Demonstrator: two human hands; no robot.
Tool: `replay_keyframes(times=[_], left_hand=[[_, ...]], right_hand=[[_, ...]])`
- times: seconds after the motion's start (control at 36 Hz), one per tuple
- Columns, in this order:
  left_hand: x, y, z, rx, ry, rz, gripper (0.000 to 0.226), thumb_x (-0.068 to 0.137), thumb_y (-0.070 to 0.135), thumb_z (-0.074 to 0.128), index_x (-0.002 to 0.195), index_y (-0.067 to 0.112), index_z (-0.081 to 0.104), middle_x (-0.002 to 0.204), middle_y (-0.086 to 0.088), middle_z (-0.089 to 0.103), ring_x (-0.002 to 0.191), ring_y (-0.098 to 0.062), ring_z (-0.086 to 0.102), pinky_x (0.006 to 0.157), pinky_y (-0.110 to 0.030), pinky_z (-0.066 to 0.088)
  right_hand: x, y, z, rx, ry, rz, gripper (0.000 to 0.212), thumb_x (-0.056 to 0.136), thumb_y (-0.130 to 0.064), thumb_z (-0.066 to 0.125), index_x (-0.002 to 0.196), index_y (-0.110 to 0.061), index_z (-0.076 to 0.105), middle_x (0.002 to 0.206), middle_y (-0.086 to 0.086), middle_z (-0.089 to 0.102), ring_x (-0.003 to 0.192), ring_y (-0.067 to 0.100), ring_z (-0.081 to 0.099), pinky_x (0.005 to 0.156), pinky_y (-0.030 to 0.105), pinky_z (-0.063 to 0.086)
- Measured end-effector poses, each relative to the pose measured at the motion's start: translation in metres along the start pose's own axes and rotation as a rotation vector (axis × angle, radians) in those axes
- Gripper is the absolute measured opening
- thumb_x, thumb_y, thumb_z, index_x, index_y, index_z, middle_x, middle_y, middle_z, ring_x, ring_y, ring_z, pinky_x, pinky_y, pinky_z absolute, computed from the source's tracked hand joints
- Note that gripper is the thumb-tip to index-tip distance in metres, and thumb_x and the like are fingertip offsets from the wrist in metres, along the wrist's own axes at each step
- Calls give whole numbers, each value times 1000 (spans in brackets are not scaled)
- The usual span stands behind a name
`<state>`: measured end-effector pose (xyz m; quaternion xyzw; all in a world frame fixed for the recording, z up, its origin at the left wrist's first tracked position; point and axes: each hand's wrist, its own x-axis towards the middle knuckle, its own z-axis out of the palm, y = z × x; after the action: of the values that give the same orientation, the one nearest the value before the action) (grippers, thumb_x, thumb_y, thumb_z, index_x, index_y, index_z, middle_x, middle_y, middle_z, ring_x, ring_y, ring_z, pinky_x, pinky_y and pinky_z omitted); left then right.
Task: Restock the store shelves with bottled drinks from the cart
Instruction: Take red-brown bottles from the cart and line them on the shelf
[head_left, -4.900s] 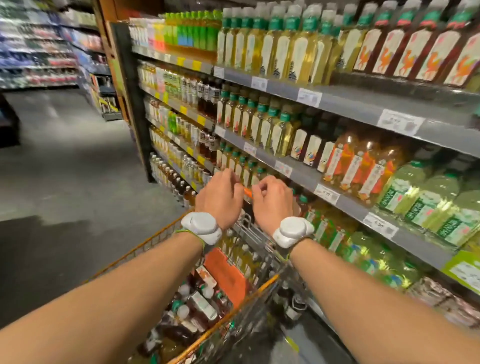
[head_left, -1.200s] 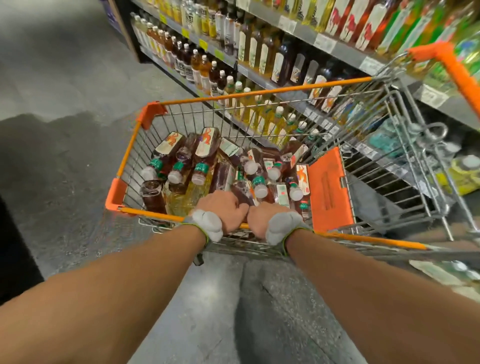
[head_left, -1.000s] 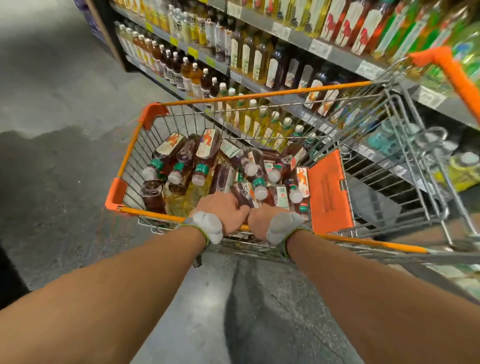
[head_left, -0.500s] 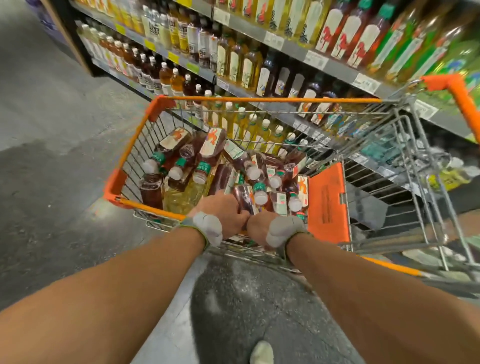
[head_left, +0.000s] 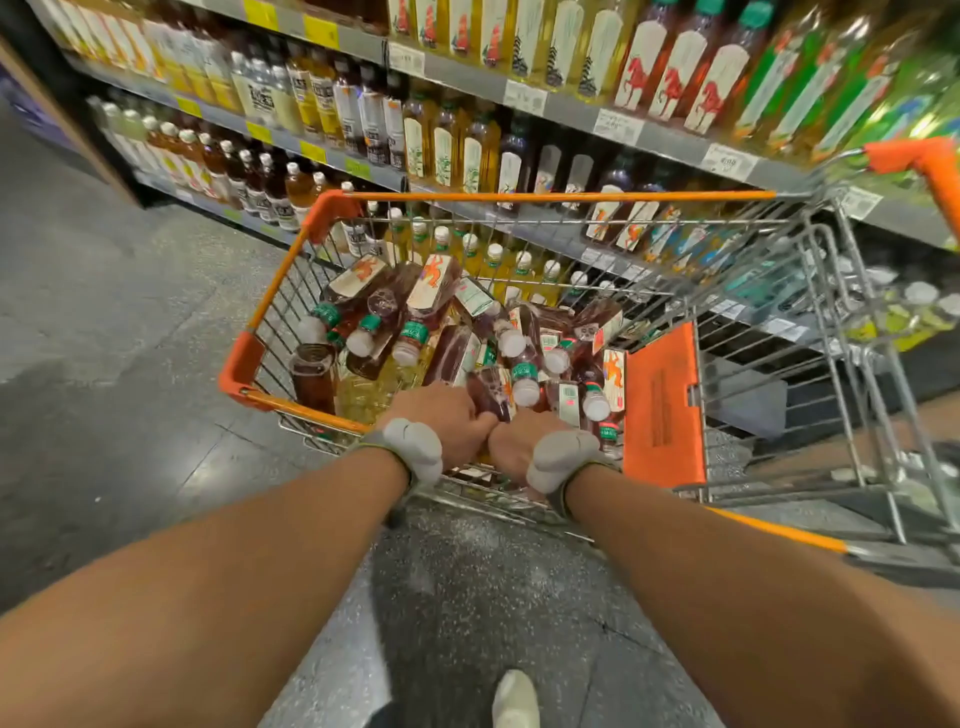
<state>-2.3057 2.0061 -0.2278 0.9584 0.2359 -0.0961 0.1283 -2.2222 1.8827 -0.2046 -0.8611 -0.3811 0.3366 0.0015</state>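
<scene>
Head cam looks down both forearms into the cart (head_left: 301, 410), which sits side-on right against the drink shelves (head_left: 571, 111). The left hand (head_left: 447, 421) and right hand (head_left: 519, 441) are knuckle to knuckle on the near orange rail, fingers curled over it. The fingertips are hidden on the far side, but it looks like a full wrap on the rail, with no bottle in either hand. Both wrists wear chunky grey bands (head_left: 415, 447).

The stock is all in the basket: a heap of bottles (head_left: 431, 291) lying on their sides, mostly reddish-brown with white labels and white caps, plus a yellow one low in the pile. One dark bottle is just past the left knuckles, though I can't tell if it's being touched. The orange flap (head_left: 662, 405) stands up at the handle end.

My take is that this is the parking-the-cart step, before any actual restocking. There's a row with similar orange-figure labels (head_left: 605, 223) on the shelf just beyond the far rim, so that's probably the slot.

Next move as I see it: let go of the rail with one hand, grab a top bottle round the body, and stand it upright while lifting. Then it has to clear the far rim to get onto the shelf. A bottle from the top of the pile is the safer pick, since the others will likely roll.
</scene>
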Motion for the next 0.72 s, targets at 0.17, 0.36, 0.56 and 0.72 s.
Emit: replay_keyframes(times=[0.17, 0.36, 0.56, 0.72], left_hand=[[12, -17, -5, -52, -37, 106, 63, 87, 59, 31, 57, 10, 56, 56, -3, 54, 53, -24, 53, 48, -25, 31], [5, -32, -1, -76, 25, 204, 62, 90, 59, 35, 52, 12, 49, 53, 0, 46, 46, -17, 45, 46, -23, 30], [-10, -53, 8, -56, 51, 194, 67, 77, 66, 26, 50, 9, 51, 49, 2, 46, 43, -15, 46, 44, -22, 27], [-11, -69, 4, -28, -4, 239, 64, 87, 61, 27, 56, 13, 54, 60, -3, 54, 53, -17, 45, 46, -27, 29]], right_hand=[[20, -9, 5, -10, -13, 37, 28, 91, -36, 37, 80, -14, 52, 70, 2, 43, 72, 27, 46, 67, 39, 40], [15, -23, 16, 46, -6, 109, 34, 93, -9, 49, 60, -16, 42, 62, 1, 47, 62, 27, 58, 57, 37, 54], [-11, -55, 28, 146, 135, 309, 29, 78, -36, 36, 69, -17, 56, 71, 1, 58, 61, 21, 56, 52, 27, 41], [-19, -76, 43, 70, 448, 308, 30, 88, -40, 39, 67, -20, 47, 65, -1, 44, 55, 21, 46, 48, 26, 29]])
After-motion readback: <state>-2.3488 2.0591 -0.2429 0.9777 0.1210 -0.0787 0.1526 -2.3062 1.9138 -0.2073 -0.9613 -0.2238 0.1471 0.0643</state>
